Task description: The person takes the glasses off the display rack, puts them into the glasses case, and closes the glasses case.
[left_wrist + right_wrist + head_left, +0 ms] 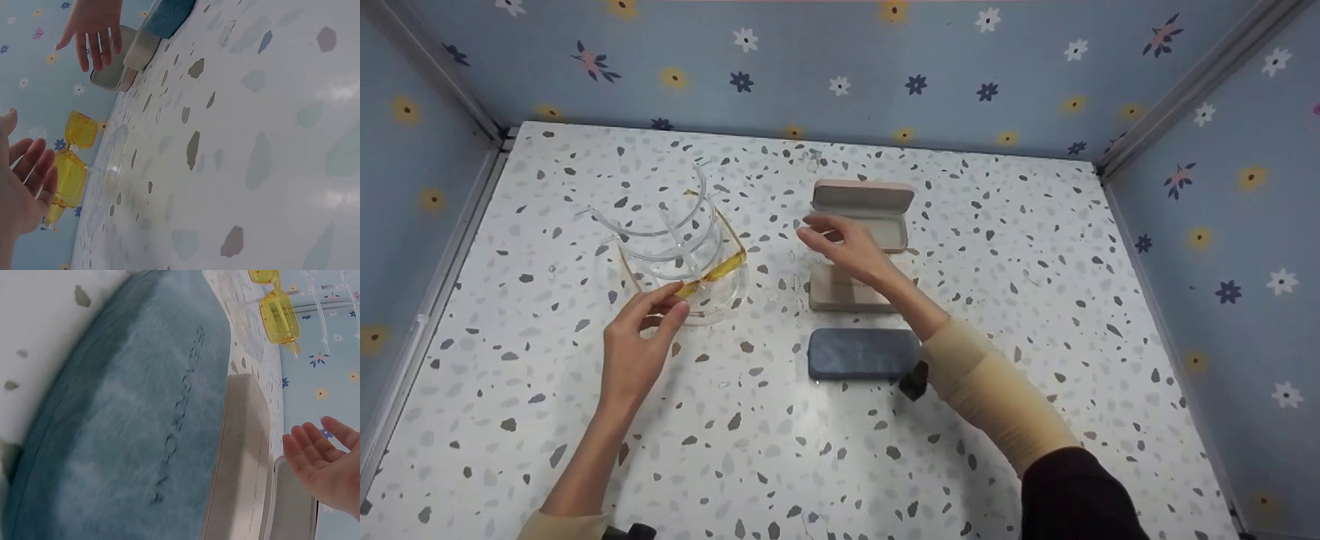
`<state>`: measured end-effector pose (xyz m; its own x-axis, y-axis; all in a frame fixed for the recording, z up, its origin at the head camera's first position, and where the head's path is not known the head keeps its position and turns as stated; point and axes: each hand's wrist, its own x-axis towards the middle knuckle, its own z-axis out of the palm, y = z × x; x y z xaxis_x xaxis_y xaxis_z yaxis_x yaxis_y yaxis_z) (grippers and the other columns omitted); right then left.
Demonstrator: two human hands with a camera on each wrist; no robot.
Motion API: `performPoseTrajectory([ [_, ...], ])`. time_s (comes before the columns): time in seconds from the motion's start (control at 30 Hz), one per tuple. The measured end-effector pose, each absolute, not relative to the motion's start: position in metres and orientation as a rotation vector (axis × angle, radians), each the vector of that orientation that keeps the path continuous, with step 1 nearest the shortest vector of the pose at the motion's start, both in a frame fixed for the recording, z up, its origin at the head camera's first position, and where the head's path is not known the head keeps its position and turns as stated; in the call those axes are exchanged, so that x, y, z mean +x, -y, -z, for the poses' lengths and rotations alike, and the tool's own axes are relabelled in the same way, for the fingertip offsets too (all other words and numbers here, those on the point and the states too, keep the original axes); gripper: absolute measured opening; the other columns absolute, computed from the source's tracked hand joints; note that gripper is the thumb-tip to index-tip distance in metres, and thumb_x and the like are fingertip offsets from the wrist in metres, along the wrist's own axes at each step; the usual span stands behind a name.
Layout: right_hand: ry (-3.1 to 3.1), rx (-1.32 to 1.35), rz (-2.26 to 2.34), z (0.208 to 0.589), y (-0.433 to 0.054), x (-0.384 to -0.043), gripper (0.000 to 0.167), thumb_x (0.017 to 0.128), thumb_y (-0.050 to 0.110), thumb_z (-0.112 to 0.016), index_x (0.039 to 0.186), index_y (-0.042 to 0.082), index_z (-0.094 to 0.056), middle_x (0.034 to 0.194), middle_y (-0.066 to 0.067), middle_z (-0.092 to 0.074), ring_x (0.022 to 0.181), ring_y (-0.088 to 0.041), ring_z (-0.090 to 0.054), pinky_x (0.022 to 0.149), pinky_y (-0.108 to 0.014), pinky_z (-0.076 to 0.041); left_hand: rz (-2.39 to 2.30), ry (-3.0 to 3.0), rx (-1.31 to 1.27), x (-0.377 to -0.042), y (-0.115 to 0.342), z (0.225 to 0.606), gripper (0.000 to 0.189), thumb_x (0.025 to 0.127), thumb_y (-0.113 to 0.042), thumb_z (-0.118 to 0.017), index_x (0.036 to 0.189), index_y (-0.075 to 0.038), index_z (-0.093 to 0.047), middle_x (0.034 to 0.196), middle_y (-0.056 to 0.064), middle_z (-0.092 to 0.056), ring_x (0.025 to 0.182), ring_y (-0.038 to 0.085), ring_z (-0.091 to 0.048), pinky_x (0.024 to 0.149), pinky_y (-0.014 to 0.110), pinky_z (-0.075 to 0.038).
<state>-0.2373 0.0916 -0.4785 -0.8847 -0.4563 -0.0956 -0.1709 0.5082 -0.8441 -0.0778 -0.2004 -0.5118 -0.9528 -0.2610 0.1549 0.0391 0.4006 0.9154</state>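
On the speckled white table (1035,315), three glasses cases sit in a column: the open pink fabric case (861,210) farthest back, the closed beige case (844,291) in the middle, the closed blue-grey case (862,352) nearest. To their left stands a clear acrylic stand (667,240) carrying yellow transparent glasses (712,271).

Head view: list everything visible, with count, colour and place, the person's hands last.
Yellow glasses: one, yellow lenses, on the clear stand, left of centre.
Clear stand: one, transparent, curved hoops, left of centre on the table.
Open case: one, beige-pink, lid up, farthest in the row.
Closed beige case: one, middle of the row.
Blue case: one, grey-blue, closed, nearest.
Table: one, white, speckled.
Left hand: fingers at the yellow glasses.
Right hand: open, over the cases.
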Motion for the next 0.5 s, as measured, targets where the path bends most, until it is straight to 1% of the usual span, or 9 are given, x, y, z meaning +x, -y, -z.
performPoseTrajectory([
  [0.13, -2.424, -0.537, 1.312, 0.48, -0.078, -0.24, 0.053, 0.102, 0.044, -0.058, 0.146, 0.012, -0.058, 0.143, -0.008, -0.064, 0.127, -0.025, -0.063, 0.104, -0.04, -0.054, 1.556, 2.378, 0.286, -0.076, 0.208, 0.509, 0.031, 0.101, -0.028, -0.068, 0.129, -0.015, -0.072, 0.103, -0.014, -0.066, 0.097, -0.001, -0.061, 0.088, 0.012, -0.048],
  [0.2, -2.412, -0.547, 1.309, 0.481, -0.072, -0.242, 0.053, 0.103, 0.044, -0.058, 0.145, 0.012, -0.058, 0.144, -0.008, -0.063, 0.126, -0.025, -0.063, 0.103, -0.038, -0.054, 1.554, 2.361, 0.32, -0.076, 0.212, 0.508, 0.031, 0.102, -0.029, -0.067, 0.129, -0.016, -0.073, 0.102, -0.016, -0.065, 0.097, 0.0, -0.062, 0.088, 0.014, -0.048],
  [0.3, -2.403, -0.574, 1.287, 0.481, -0.061, -0.245, 0.053, 0.104, 0.045, -0.056, 0.144, 0.011, -0.059, 0.143, -0.008, -0.063, 0.125, -0.024, -0.064, 0.1, -0.037, -0.055, 1.557, 2.322, 0.377, -0.077, 0.219, 0.508, 0.03, 0.102, -0.031, -0.066, 0.127, -0.017, -0.074, 0.103, -0.019, -0.065, 0.098, -0.001, -0.062, 0.089, 0.015, -0.048],
  [0.37, -2.4, -0.589, 1.262, 0.481, -0.054, -0.246, 0.053, 0.105, 0.046, -0.055, 0.145, 0.011, -0.059, 0.143, -0.008, -0.063, 0.125, -0.023, -0.064, 0.101, -0.037, -0.055, 1.562, 2.305, 0.42, -0.079, 0.223, 0.509, 0.03, 0.102, -0.033, -0.066, 0.126, -0.017, -0.074, 0.103, -0.02, -0.065, 0.098, -0.001, -0.062, 0.089, 0.015, -0.048],
  [0.5, -2.401, -0.578, 1.224, 0.483, -0.04, -0.249, 0.055, 0.105, 0.049, -0.054, 0.144, 0.012, -0.059, 0.142, -0.008, -0.064, 0.125, -0.021, -0.063, 0.102, -0.036, -0.054, 1.615, 2.272, 0.517, -0.083, 0.232, 0.514, 0.034, 0.103, -0.037, -0.063, 0.128, -0.016, -0.072, 0.102, -0.018, -0.066, 0.096, 0.001, -0.063, 0.085, 0.013, -0.049],
])
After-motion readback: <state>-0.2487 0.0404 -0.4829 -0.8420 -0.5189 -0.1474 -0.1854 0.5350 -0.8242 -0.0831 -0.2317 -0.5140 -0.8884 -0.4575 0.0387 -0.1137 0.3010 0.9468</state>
